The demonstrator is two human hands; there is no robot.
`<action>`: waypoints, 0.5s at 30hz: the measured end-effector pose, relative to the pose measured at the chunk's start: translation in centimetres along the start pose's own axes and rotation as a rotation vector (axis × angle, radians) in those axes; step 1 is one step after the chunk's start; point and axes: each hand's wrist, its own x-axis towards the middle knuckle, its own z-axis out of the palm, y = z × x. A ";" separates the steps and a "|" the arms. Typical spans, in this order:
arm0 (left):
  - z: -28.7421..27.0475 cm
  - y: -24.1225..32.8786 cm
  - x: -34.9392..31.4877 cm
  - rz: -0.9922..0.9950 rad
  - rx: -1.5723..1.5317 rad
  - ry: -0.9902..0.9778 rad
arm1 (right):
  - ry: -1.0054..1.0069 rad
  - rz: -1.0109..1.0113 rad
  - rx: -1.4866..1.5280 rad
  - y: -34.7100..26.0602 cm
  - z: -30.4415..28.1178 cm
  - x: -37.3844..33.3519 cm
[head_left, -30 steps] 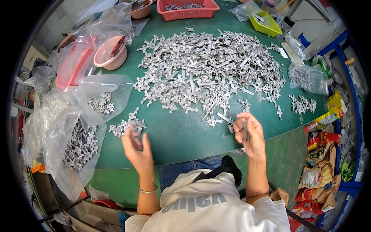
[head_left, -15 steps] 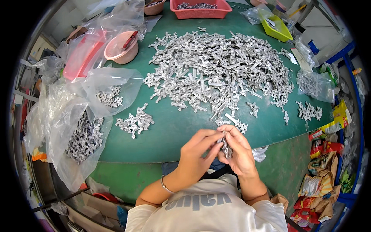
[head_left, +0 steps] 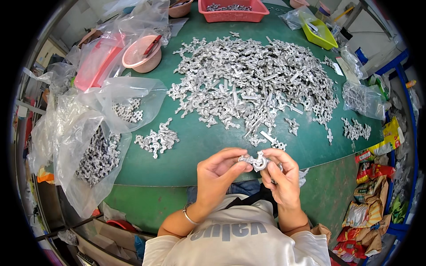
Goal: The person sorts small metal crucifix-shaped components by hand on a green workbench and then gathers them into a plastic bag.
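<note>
A small silver metal casting with a curved middle and knobbed arms is held up between my two hands, just over the table's front edge. My left hand pinches its left arm between thumb and fingertips. At the other end, the fingers of my right hand close round the casting and hide part of it. Some more metal shows within the right fingers; I cannot tell if it is a separate piece. Beyond the hands spreads a large heap of similar castings, with a smaller cluster to the left.
Clear plastic bags with castings lie at the left edge, near a pink bowl holding a red-handled tool. A red tray and a yellow-green tray stand at the back. Another small cluster lies on the right.
My hands have moved apart slightly, and the left fingers have opened out to a pinch at one end. The casting, mostly covered before, now shows between them.
</note>
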 end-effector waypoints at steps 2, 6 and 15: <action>0.0 0.2 -0.2 -0.011 -0.018 -0.019 | -0.014 -0.037 -0.034 -0.1 0.0 -0.2; 0.5 0.5 -0.5 0.046 -0.026 -0.031 | 0.025 -0.043 -0.034 -0.5 0.3 -0.8; 0.2 1.0 -1.4 0.150 0.224 -0.141 | 0.026 -0.255 -0.063 0.2 0.2 -0.7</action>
